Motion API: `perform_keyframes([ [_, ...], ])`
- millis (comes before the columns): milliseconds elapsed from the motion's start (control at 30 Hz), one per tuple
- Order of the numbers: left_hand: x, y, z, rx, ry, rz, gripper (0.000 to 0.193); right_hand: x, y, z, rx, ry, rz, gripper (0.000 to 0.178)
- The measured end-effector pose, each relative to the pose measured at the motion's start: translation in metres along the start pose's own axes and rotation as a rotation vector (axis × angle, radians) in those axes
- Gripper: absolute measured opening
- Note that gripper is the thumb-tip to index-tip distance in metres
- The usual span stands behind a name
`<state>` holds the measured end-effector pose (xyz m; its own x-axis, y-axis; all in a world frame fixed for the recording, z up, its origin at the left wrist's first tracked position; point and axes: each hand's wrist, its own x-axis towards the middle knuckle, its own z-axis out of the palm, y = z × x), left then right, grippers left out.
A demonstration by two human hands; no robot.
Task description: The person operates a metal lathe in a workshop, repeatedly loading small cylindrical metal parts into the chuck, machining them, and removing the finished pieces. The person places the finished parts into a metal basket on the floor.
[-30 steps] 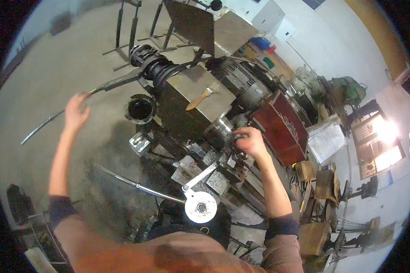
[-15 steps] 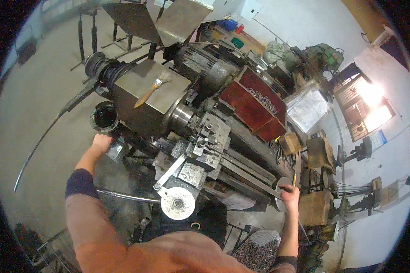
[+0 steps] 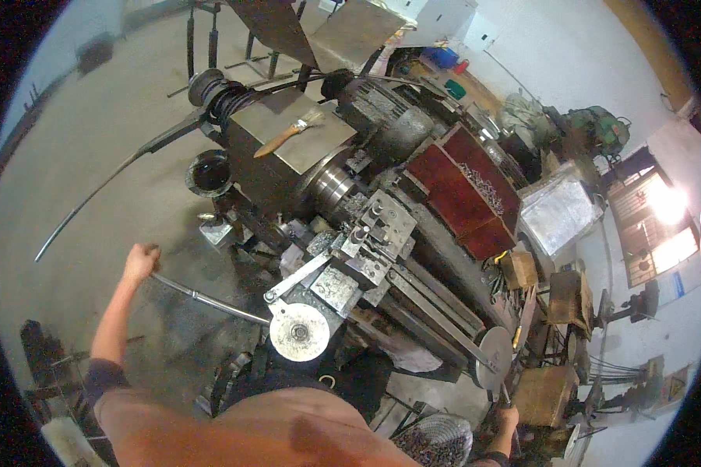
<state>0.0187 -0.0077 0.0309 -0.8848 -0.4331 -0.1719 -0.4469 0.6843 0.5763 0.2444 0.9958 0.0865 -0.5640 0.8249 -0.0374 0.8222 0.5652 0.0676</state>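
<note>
While a grimy metal-turning machine [image 3: 335,191] is filling the middle of the frame, an open red box [image 3: 440,183] is sitting right of centre, holding a scatter of small metal bits. At the lower edge, right of centre, a mesh basket [image 3: 453,426] is holding a heap of little dark pieces. A shiny jointed lever [image 3: 230,309] is running from left of centre toward a pale round disc [image 3: 287,336] on the machine's near side. Upper centre, a wooden-handled brush [image 3: 276,142] is lying on the machine's flat top. The left hand [image 3: 140,265], left of centre, is gripping the lever's free end; the right hand [image 3: 508,421], lower right, is gripping a thin rod [image 3: 505,395] just below a grey disc [image 3: 491,354].
</note>
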Motion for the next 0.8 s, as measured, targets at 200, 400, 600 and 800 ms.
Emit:
perform_keyframes([
  [200, -0.043, 0.021, -0.012, -0.176, 0.107, -0.088, 0.024, -0.027, -0.002, 0.018, -0.117, 0.031, 0.048, 0.031],
  [400, -0.027, 0.017, 0.008, -0.442, 0.216, -0.120, 0.027, -0.107, -0.018, 0.034, -0.040, 0.155, 0.242, 0.034],
  [600, -0.012, 0.027, 0.012, -0.554, 0.270, -0.108, 0.029, -0.145, -0.045, 0.033, 0.120, 0.173, 0.281, 0.028],
  [800, -0.006, 0.031, 0.013, -0.495, 0.290, -0.102, 0.028, -0.144, -0.027, 0.053, 0.147, 0.274, 0.197, 0.024],
])
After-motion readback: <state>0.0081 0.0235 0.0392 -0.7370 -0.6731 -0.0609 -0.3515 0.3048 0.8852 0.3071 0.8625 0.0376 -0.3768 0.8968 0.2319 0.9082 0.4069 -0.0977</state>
